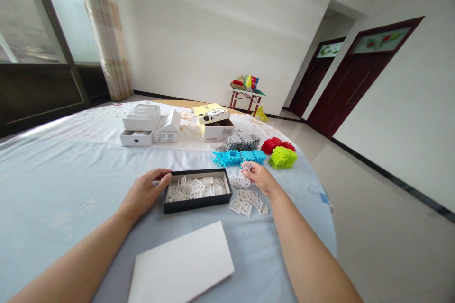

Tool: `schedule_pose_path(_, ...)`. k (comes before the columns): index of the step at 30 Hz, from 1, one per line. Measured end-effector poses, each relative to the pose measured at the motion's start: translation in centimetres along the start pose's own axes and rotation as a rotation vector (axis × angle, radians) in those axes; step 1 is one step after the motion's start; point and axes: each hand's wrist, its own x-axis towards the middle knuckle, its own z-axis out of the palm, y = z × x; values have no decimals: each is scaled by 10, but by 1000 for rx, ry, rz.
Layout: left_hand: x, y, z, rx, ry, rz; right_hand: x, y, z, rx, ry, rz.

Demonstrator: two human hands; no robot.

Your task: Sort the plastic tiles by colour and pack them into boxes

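A black box [197, 206] with a pale inside lies in front of me, holding many white lattice pieces [197, 187] that look like toy windows. At its left end, my left hand [147, 191] grips the rim between thumb and fingers. My right hand [261, 177] is beyond the box's right end, closed on a white lattice piece [246, 165]. Just under that hand and nearer to me, more loose white lattice pieces [247, 202] are spread on the cloth.
Blue [232, 157], grey [243, 141], red [275, 145] and lime-green block piles [282, 157] sit beyond my right hand. Farther back stand white boxes [137, 138] and a yellow-lidded box [218, 132]. A white lid or board [183, 265] lies nearest me.
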Motion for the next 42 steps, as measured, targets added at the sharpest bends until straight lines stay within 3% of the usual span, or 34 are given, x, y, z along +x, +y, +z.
schedule_pose_path(6,0,0,1,-13,3,-7,1,-11,9,189,109,-56)
schedule_pose_path(11,0,-1,1,0,6,-6,-4,-31,51,175,112,-167)
schedule_pose_path(13,0,-1,1,1,6,-11,-8,-37,70,96,52,-210)
schedule_pose_path(15,0,-1,1,-5,-1,-14,-14,-41,85,-8,-86,-237)
schedule_pose_path(18,0,-1,1,-19,-9,-11,-21,-45,94,-148,-285,-257)
schedule_pose_path(20,0,-1,2,-18,-8,-8,-22,-46,90,-197,-281,-276)
schedule_pose_path(25,1,-2,1,-6,7,-13,-5,-40,52,-311,-4,-296)
schedule_pose_path(28,1,-1,1,-5,11,-16,5,-30,30,-416,73,-261)
schedule_pose_path(34,1,-2,1,1,5,-16,8,-10,22,-779,0,-147)
schedule_pose_path(42,1,-2,1,-7,2,-23,8,3,29,-951,-142,-288)
